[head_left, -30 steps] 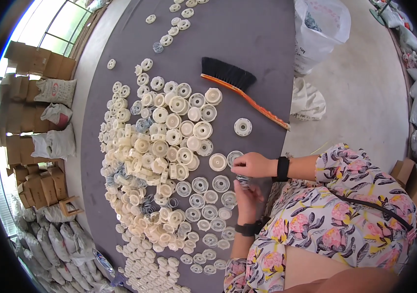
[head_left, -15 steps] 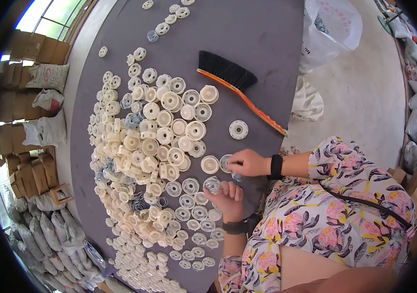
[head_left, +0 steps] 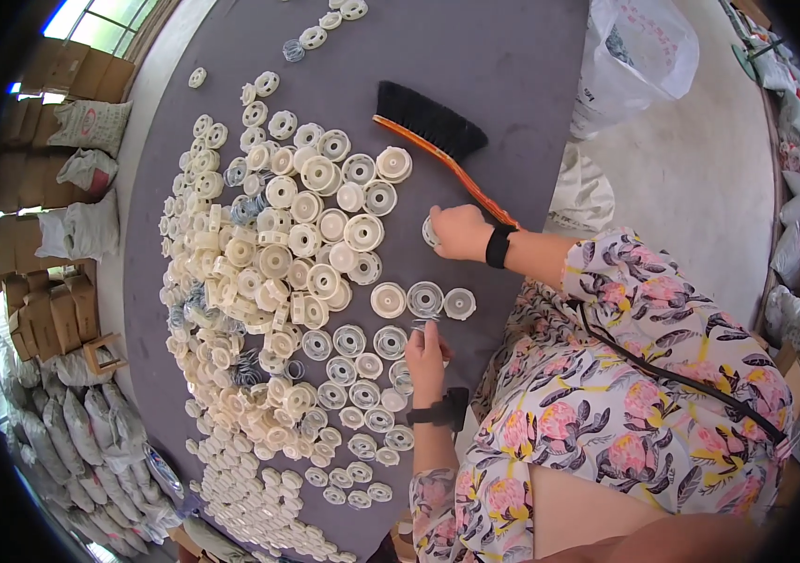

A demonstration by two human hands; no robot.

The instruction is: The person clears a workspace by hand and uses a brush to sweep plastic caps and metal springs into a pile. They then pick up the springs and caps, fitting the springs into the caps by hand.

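My right hand (head_left: pixel 462 233) pinches the edge of a white slotted plastic ring (head_left: pixel 430 231), near the brush handle. Nearer to me, my left hand (head_left: pixel 426 361) has its fingertips closed on a thin metal coil spring (head_left: pixel 426 325). Just beyond those fingertips, a row of three round parts lies on the grey table: a cream wheel-like cap (head_left: pixel 387 300), a paler, translucent-looking wheel (head_left: pixel 424 299) and a smaller pale disc (head_left: pixel 459 303). Beside my left hand, several similar wheels (head_left: pixel 349 341) lie flat in loose rows.
A big heap of cream plastic parts (head_left: pixel 241 281) with coil springs (head_left: pixel 248 368) among them covers the table's middle. A black-bristled brush (head_left: pixel 433 122) with an orange handle lies on the right. Beyond the table edge hangs a white plastic bag (head_left: pixel 639 56); cartons and sacks (head_left: pixel 90 441) stand left.
My right hand has moved from the row of discs to the lone white ring and taken hold of it. My left hand has brought the spring toward the row.
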